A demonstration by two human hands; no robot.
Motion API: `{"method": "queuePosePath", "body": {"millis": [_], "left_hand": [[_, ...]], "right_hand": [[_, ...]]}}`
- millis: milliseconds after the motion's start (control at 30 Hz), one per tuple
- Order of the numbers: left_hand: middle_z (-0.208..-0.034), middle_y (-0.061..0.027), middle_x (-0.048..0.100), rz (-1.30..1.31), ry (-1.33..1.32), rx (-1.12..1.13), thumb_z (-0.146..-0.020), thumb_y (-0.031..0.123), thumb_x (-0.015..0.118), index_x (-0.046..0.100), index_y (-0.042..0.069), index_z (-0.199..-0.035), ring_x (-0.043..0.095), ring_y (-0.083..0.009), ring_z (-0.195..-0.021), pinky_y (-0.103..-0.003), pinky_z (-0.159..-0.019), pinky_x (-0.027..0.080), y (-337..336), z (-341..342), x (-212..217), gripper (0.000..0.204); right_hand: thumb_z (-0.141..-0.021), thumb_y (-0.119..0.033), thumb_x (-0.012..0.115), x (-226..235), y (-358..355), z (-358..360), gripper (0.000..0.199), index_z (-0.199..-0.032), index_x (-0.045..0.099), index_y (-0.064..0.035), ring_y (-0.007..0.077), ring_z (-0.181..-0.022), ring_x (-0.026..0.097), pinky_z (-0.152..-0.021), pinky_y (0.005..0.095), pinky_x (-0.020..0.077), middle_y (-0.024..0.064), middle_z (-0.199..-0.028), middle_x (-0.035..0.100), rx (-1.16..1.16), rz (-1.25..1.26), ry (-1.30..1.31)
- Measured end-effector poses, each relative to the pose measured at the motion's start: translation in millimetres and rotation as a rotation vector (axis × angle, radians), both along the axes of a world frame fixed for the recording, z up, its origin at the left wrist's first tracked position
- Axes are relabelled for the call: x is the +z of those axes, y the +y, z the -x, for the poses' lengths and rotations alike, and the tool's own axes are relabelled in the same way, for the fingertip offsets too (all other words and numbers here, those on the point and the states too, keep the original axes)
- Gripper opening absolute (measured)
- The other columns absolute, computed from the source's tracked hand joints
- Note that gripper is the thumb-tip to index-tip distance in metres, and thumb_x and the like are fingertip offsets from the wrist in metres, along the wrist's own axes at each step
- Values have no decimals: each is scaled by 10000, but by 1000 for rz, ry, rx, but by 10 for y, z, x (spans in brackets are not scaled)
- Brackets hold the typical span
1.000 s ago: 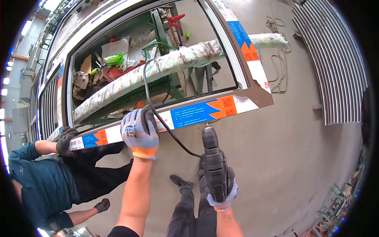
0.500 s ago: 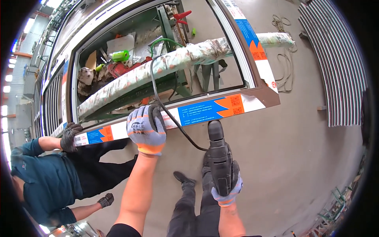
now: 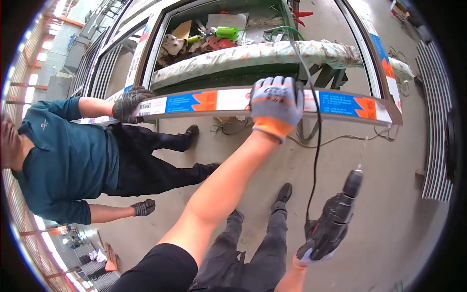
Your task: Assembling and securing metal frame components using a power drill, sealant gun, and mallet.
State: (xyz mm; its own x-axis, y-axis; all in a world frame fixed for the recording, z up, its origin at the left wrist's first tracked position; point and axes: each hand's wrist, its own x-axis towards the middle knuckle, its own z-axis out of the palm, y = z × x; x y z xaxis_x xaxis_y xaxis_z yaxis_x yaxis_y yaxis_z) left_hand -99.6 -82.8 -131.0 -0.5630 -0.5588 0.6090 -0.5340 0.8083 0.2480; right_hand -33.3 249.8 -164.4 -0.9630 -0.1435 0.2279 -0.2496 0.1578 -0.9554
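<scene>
Remotely, I'd brace the window frame [image 3: 233, 100], left hand [image 3: 276, 103] clamped on its near side, before squaring the corded drill [image 3: 339, 214] (right hand [image 3: 305, 250] gripping it).

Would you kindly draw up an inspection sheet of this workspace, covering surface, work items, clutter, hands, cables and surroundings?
Surface: green bench and wrapped beam show through the frame's opening.
Work items: frame with white, blue and orange covering; black drill, its bit clear of the frame.
Clutter: bright green item, red item and rags at the bench.
Hands: left hand over the frame's near bar; right hand holds the drill.
Cables: black cord runs from the drill up across the near bar.
Surroundings: co-worker at left, one gloved hand at the bar; ridged metal stack at right.
</scene>
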Motion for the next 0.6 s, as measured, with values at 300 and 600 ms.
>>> {"method": "queuePosePath", "body": {"millis": [300,600], "left_hand": [[-1124,-168,625,16,38,-160,-840,145,588,596,41,-1163,575,-347,-1070,-465,-962,409,-297,-1490,198,340],[-1032,-167,649,220,-86,67,-901,287,559,643,61,-1035,595,-342,-1007,-430,-889,461,-1836,-2832,-223,276]], "right_hand": [[-838,-233,585,75,47,-969,549,-1350,524,-44,461,-1063,616,-826,466,526,270,-1317,538,163,-687,675],[-647,-166,734,-77,-1212,-2093,634,-1255,604,-45,443,-1056,613,-856,462,516,249,-1254,578,551,-353,398]]}}
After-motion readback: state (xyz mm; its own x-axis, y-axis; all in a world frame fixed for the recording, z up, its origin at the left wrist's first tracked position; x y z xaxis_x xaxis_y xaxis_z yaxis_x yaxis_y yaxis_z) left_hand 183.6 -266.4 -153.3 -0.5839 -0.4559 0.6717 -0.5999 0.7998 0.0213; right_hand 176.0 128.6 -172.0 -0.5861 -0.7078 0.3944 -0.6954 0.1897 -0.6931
